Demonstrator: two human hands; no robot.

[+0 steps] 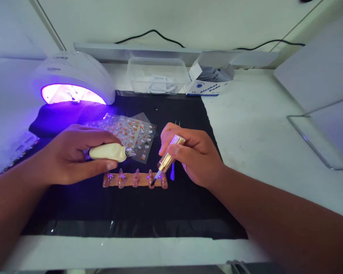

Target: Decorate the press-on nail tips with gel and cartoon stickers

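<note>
My left hand (82, 152) grips a cream-coloured polish bottle (108, 152), tipped sideways with its threaded neck uncapped and facing right. In my right hand (194, 154) is the gold-capped polish brush (171, 152), slanted down to the left. Its dark bristle tip is at the fourth from the left of several press-on nails (136, 178). The nails stand in a row across an orange-tan strip (128, 179) on the black mat (125, 205). A thin tool with a blue-lit end (172, 173) lies partly hidden under my right hand.
Nail sticker sheets (128, 133) lie beyond my hands. A glowing nail lamp (74, 76) stands at the back left. Behind the mat are a clear plastic box (157, 76) with packets and an open alcohol pads box (210, 80). A metal-framed stand (311, 140) is at right.
</note>
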